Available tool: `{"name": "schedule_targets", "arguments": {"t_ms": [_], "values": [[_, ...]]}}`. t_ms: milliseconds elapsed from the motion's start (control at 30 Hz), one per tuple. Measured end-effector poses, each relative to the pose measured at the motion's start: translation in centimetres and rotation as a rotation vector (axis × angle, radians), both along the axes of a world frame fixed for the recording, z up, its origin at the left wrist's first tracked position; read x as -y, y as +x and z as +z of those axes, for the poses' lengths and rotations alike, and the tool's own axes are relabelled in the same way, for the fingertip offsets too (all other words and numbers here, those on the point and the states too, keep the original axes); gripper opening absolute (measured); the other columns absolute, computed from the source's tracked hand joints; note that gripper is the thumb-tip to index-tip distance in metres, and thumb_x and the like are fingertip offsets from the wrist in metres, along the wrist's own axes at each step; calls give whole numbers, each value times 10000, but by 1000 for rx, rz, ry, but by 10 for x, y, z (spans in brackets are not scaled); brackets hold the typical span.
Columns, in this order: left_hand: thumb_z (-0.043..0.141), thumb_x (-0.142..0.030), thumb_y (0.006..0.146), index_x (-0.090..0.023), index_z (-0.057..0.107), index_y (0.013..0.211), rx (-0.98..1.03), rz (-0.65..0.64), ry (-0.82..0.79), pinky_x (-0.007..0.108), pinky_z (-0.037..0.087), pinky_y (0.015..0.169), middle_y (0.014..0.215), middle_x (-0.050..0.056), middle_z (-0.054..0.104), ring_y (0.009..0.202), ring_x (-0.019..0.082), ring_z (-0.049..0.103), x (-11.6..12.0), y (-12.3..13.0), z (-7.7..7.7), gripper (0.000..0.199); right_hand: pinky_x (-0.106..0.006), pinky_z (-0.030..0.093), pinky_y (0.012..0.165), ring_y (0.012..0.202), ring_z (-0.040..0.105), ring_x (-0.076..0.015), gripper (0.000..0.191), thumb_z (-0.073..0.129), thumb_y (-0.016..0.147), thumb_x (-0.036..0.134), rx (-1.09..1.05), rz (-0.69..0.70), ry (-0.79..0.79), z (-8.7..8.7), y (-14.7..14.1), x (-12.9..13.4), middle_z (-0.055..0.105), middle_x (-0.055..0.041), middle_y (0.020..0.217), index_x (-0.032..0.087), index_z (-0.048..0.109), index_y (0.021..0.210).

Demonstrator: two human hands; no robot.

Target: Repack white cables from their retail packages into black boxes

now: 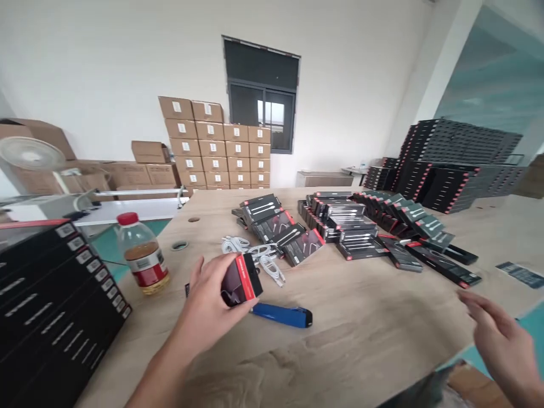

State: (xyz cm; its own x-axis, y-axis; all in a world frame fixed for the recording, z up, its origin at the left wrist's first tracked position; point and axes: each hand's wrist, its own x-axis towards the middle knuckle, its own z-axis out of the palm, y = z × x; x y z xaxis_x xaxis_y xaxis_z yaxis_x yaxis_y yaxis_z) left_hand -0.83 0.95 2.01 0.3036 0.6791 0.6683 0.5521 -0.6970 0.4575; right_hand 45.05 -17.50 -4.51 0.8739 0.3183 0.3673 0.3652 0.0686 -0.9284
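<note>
My left hand [212, 294] is wrapped round a small black box with a red band [243, 280], tilted above the wooden table. Just right of its fingertips lies a blue cutter-like tool [283, 315] with a black end. Coiled white cables [255, 252] rest behind the held box, beside a loose pile of black cable boxes [272, 221]. At the right, over the table's edge, my right hand [499, 334] has its thumb and fingers pressed together; whether anything small is between them cannot be made out.
Stacked black boxes [55, 306] stand at the left, near a red-capped bottle [142, 255]. Rows of black boxes [344, 226] spread across the middle, with taller stacks [450, 164] at the back right. An open carton [471, 385] is below the right edge.
</note>
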Motion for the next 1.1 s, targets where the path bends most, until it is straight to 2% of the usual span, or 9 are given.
{"name": "schedule_targets", "arguments": {"t_ms": [33, 100, 200, 300, 367, 467, 567, 833, 1100], "values": [[833, -424, 683, -277, 578, 1291, -5, 0, 19, 520, 71, 1247, 1279, 78, 675, 1213, 344, 592, 1, 0, -1, 675, -537, 406, 984, 1156, 604, -365, 198, 652, 699, 452, 89, 81, -38, 12, -22, -22, 730, -145, 1098, 331, 781, 789], [829, -365, 685, -285, 590, 1272, 2, 0, 34, 497, -10, 1247, 1258, 64, 686, 1201, 333, 602, 2, 1, -2, 639, -510, 402, 1034, 1161, 606, -344, 254, 655, 777, 478, 285, 496, -58, 38, -81, -63, 711, -123, 1185, 282, 791, 865], [815, -310, 674, -274, 618, 1244, 39, -13, 6, 499, -22, 1241, 1211, 72, 704, 1179, 338, 608, 2, 1, -6, 604, -402, 484, 904, 1020, 648, -260, 274, 597, 893, 412, 447, 1035, -95, 64, -182, -119, 735, -84, 1103, 253, 750, 1055], [748, -231, 678, -276, 582, 1323, -12, 5, -5, 525, -5, 1233, 1218, 86, 694, 1193, 340, 595, 1, 1, -11, 668, -335, 490, 795, 838, 651, -214, 322, 662, 863, 375, 547, 1210, -122, 64, -258, -160, 743, -35, 930, 248, 691, 1157], [691, -188, 678, -286, 519, 1408, -113, 45, 7, 540, 5, 1226, 1234, 92, 675, 1195, 331, 593, 1, 1, -14, 756, -311, 474, 726, 746, 620, -196, 269, 679, 844, 326, 537, 1218, -130, 50, -285, -173, 732, -21, 861, 235, 694, 1097], [676, -188, 670, -292, 519, 1426, -219, 66, 23, 538, -16, 1223, 1236, 102, 662, 1167, 326, 607, 1, 5, -19, 779, -290, 438, 646, 669, 562, -174, 179, 645, 869, 298, 433, 1216, -116, 24, -294, -176, 701, -14, 811, 220, 688, 1024], [717, -189, 648, -302, 585, 1366, -178, 2, 27, 509, -49, 1232, 1277, 95, 667, 1183, 336, 608, 1, 9, -20, 739, -278, 426, 638, 676, 536, -167, 172, 608, 909, 344, 357, 1294, -91, 12, -283, -172, 665, -1, 790, 218, 683, 999], [771, -156, 608, -332, 691, 1258, -24, -120, -97, 490, -83, 1251, 1254, 42, 722, 1171, 361, 625, 2, 11, -14, 678, -261, 420, 681, 733, 538, -150, 207, 522, 838, 183, 238, 1445, -103, 26, -272, -168, 639, 23, 816, 195, 682, 969], [777, -147, 594, -324, 704, 1223, -56, -167, -111, 521, -99, 1254, 1216, 53, 738, 1150, 367, 644, 5, 16, -17, 657, -244, 431, 659, 732, 565, -149, 241, 550, 665, 113, 157, 1425, -151, 24, -273, -170, 671, 26, 798, 179, 675, 860]]}}
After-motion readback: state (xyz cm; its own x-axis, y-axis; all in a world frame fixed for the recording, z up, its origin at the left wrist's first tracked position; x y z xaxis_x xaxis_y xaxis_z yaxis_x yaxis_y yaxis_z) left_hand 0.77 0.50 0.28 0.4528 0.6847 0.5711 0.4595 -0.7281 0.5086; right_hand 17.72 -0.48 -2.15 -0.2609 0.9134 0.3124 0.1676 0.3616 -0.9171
